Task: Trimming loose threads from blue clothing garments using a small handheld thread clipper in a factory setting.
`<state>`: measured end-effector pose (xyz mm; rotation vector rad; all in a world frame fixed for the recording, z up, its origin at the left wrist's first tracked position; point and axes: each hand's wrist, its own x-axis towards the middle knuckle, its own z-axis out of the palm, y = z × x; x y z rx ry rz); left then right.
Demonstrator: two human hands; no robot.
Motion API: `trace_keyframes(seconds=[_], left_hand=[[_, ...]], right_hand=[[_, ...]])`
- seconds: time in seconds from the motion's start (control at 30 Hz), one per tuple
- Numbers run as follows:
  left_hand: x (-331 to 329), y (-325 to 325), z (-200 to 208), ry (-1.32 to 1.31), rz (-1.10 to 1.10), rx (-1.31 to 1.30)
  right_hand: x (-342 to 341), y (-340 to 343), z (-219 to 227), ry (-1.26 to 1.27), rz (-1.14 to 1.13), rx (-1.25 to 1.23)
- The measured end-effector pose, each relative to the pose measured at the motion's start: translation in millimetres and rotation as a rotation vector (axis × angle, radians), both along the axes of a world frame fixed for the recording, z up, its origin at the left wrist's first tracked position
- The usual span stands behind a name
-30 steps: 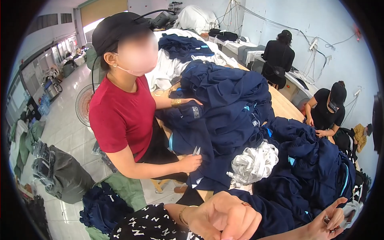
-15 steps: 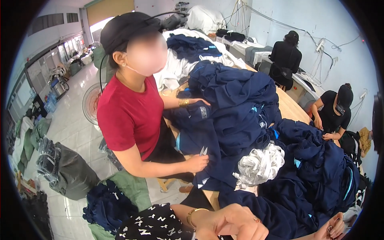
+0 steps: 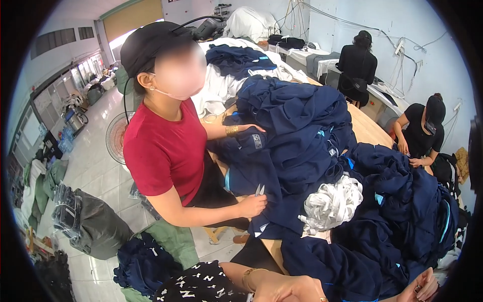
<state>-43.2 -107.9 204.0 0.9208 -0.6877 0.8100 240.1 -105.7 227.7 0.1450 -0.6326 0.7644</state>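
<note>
My left hand [image 3: 289, 289] is at the lower edge, a bracelet on its wrist, beside the dark-blue cloth. Its fingers curl downward, and their tips are cut off by the picture's edge. At the lower right, my right hand [image 3: 421, 287] has bent, closed fingers over the dark-blue fabric; a small metallic bit shows at them, too small to name. Dark-blue garments [image 3: 402, 201] are heaped on the table before me. A tangled bundle of white tape [image 3: 333, 204] rests among them.
Across the table edge a person in a red shirt [image 3: 166, 146] holds thread snips [image 3: 259, 190] and touches the large blue pile [image 3: 297, 131]. Another person [image 3: 420, 131] works at the right. A grey sack [image 3: 95, 226] and a blue cloth heap [image 3: 146, 264] are on the floor at left.
The view has shifted slightly, so most things sit a little further right. My left hand is lower in the picture. The other person's snips point more upright.
</note>
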Motion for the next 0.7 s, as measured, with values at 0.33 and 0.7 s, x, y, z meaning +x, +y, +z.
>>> trace_keyframes(seconds=[0.33, 0.7], left_hand=[[1, -2, -2, 0.102, -0.062, 0.043], [4, -6, -2, 0.128, -0.139, -0.013]], right_hand=[[-1, 5, -9, -0.101, 0.057, -0.026], [-8, 3, -10, -0.052, 0.067, -0.061]])
